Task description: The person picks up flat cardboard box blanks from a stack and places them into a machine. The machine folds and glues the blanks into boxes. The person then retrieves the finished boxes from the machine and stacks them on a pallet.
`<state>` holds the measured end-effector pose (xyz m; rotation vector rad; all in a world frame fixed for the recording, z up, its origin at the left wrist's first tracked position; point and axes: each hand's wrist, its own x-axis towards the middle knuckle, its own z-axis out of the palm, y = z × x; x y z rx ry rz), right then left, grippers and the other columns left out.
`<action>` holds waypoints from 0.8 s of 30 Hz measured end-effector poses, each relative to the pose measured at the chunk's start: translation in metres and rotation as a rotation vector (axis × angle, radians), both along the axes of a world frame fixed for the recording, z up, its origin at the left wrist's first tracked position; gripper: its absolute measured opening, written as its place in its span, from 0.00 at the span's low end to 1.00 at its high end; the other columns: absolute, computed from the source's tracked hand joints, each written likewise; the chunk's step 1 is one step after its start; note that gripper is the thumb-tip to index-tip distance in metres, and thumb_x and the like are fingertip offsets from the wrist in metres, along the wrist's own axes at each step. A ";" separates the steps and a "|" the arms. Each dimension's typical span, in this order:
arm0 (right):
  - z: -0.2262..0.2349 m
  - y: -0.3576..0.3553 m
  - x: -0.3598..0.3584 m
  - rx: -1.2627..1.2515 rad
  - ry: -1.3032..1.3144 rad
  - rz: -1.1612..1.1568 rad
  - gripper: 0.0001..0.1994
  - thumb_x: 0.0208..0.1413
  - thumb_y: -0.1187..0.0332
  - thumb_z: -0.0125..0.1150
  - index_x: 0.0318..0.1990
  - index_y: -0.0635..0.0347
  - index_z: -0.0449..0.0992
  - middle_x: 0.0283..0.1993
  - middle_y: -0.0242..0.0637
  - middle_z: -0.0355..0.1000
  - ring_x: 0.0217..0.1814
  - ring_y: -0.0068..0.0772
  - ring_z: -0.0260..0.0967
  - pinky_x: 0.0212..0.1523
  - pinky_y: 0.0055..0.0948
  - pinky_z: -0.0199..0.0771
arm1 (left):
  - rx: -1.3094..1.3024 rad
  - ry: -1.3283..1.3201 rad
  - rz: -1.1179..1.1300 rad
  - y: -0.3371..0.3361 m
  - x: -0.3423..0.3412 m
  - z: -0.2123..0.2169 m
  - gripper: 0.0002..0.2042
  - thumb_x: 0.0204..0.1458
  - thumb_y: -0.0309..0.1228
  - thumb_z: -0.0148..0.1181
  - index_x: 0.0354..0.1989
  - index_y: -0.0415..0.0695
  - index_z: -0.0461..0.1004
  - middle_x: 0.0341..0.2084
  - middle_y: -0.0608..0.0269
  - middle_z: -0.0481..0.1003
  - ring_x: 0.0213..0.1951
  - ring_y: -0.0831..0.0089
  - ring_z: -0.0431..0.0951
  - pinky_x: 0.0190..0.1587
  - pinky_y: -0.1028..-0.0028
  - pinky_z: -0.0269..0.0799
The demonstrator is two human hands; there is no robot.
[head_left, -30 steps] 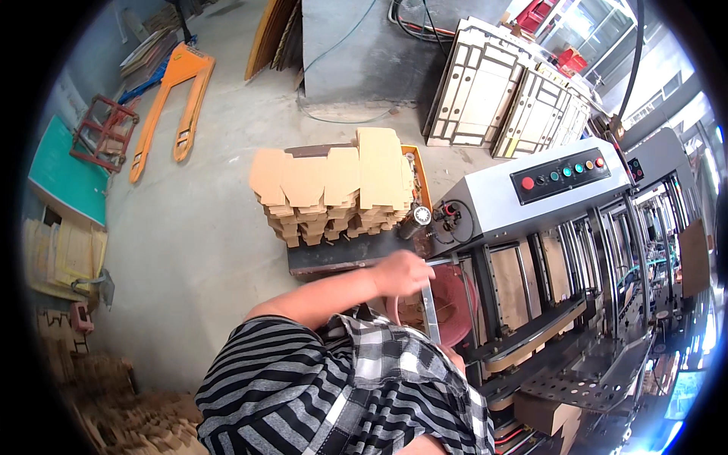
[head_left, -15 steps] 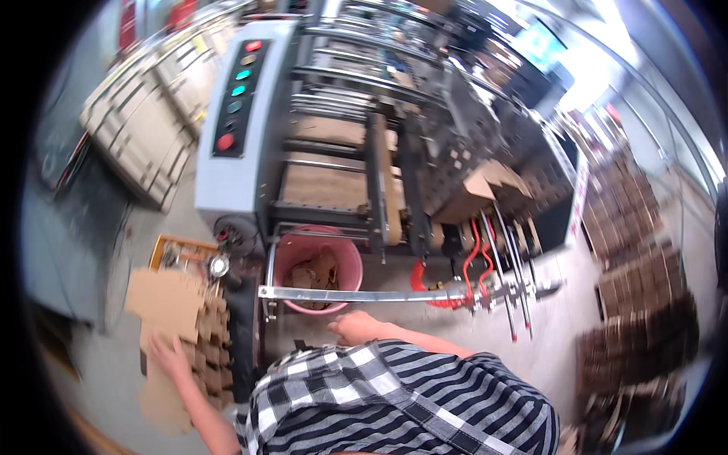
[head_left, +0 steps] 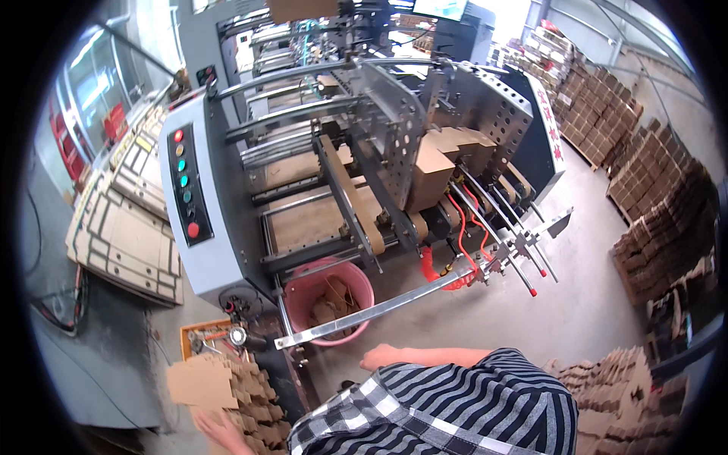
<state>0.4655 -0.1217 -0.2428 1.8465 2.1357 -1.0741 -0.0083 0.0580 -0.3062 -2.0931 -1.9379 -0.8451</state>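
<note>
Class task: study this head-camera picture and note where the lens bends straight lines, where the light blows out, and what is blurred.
Head view: the long metal bar and the machine's grey control panel bow with the fisheye curve, and black corners ring the picture; daylight blows out at the top behind the machine; the left hand on the cardboard stack looks soft near the rim, while the right hand is sharper.

Carton folding machine (head_left: 364,152), grey, with a column of coloured buttons on its control panel (head_left: 184,182). Pink bucket (head_left: 334,297) of cardboard scraps below the metal rail (head_left: 394,303). Left hand (head_left: 224,432) on a stack of die-cut cardboard blanks (head_left: 227,383). Right hand (head_left: 379,356) loose, just under the rail. Stacked cartons (head_left: 660,212) at right.
</note>
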 end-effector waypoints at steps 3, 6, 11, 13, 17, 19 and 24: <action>-0.001 -0.007 0.008 0.053 0.011 -0.059 0.16 0.45 0.65 0.59 0.42 0.59 0.74 0.39 0.48 0.74 0.45 0.52 0.72 0.42 0.48 0.73 | 0.008 -0.085 -0.180 0.000 0.043 0.017 0.28 0.50 0.31 0.59 0.59 0.34 0.61 0.59 0.42 0.61 0.61 0.47 0.58 0.64 0.55 0.50; -0.021 -0.058 0.037 0.109 0.139 -0.265 0.17 0.45 0.63 0.59 0.44 0.58 0.74 0.41 0.47 0.74 0.45 0.51 0.72 0.43 0.48 0.72 | -0.237 -0.392 -0.516 -0.027 0.173 0.062 0.23 0.44 0.25 0.59 0.52 0.35 0.67 0.47 0.46 0.70 0.51 0.50 0.68 0.58 0.61 0.61; -0.098 -0.234 0.096 -0.171 0.039 -0.669 0.13 0.51 0.62 0.55 0.42 0.53 0.78 0.45 0.45 0.74 0.49 0.48 0.72 0.44 0.45 0.73 | -0.565 -0.333 -1.327 -0.135 0.371 0.083 0.14 0.44 0.23 0.61 0.41 0.38 0.74 0.37 0.52 0.76 0.39 0.59 0.77 0.44 0.67 0.71; -0.105 -0.327 0.101 -0.236 -0.147 -0.783 0.13 0.50 0.66 0.55 0.43 0.52 0.79 0.42 0.44 0.76 0.48 0.46 0.73 0.43 0.45 0.74 | -0.826 -0.297 -1.573 -0.196 0.426 0.065 0.16 0.43 0.24 0.64 0.44 0.39 0.74 0.39 0.51 0.76 0.44 0.58 0.76 0.49 0.68 0.70; -0.066 -0.467 0.084 -0.433 -0.142 -1.046 0.14 0.44 0.71 0.56 0.41 0.56 0.79 0.42 0.45 0.76 0.46 0.45 0.74 0.41 0.45 0.75 | -1.219 0.054 -2.088 -0.284 0.504 0.047 0.19 0.45 0.33 0.64 0.47 0.41 0.74 0.44 0.49 0.75 0.48 0.57 0.76 0.52 0.66 0.68; -0.067 -0.509 0.066 -0.488 -0.072 -1.269 0.14 0.42 0.72 0.57 0.40 0.58 0.79 0.42 0.46 0.76 0.45 0.46 0.75 0.39 0.45 0.76 | -1.390 0.113 -1.974 -0.323 0.542 0.036 0.21 0.43 0.36 0.66 0.46 0.39 0.75 0.42 0.50 0.77 0.47 0.59 0.77 0.53 0.67 0.68; -0.094 -0.583 0.001 -0.345 0.078 -1.771 0.13 0.42 0.74 0.57 0.38 0.61 0.79 0.42 0.47 0.76 0.46 0.50 0.73 0.40 0.47 0.74 | -1.262 0.481 -2.322 -0.444 0.621 0.044 0.21 0.41 0.33 0.68 0.46 0.42 0.75 0.40 0.50 0.77 0.45 0.58 0.77 0.51 0.67 0.69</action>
